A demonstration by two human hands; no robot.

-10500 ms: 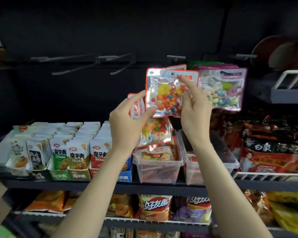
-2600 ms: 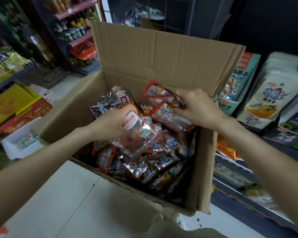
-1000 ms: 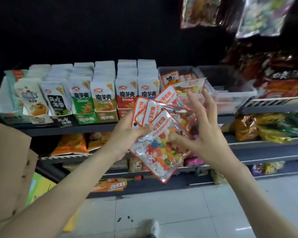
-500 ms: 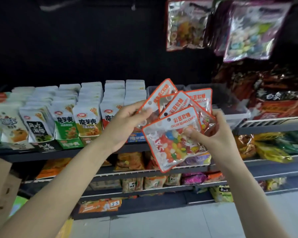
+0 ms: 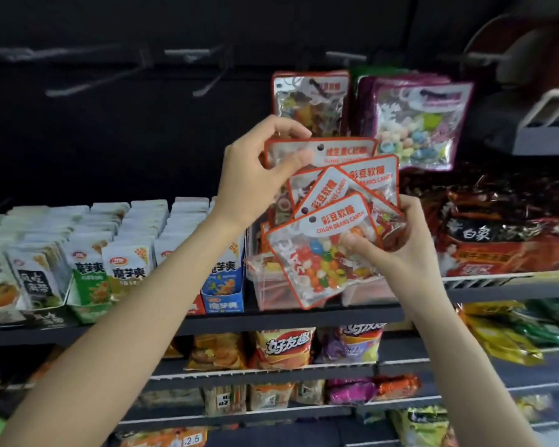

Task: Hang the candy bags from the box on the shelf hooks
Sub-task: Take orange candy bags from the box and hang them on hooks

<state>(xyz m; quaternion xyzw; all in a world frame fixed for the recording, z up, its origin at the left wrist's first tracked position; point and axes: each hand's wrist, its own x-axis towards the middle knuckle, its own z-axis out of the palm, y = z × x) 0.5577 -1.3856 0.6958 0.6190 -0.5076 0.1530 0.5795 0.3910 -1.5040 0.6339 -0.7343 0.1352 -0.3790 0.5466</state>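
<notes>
- Bags are up at hook level now. A second ago I had the whole fan of them down in front of the snack shelf, and before that I was digging in the box, so the fetching part of this round is done.
- My left hand (image 5: 255,175) is pinching the top corner of one orange-edged candy bag (image 5: 329,150), pulled up and away from the others, punch hole facing me.
- My right hand (image 5: 391,250) is clamped round the rest of the stack (image 5: 323,253), three or so colour bean bags fanned out, thumb on the front one.
- Straight above my left hand's bag there's already a matching bag hanging (image 5: 310,101), with the purple-edged bags (image 5: 417,124) to the right of it. Pretty sure that's the hook I'm aiming for, but I can't make out the hook tip itself behind the packaging.
- Up and to the left of my hands there are bare hooks (image 5: 117,82) sticking out of the dark back panel, handy if the first one fills up.
- Next bit, I reckon: line that hole up with the prong and slide it on. Bags are slippery, so the fan in my right hand could slide apart while I'm fiddling.
- Box isn't in view right now.
</notes>
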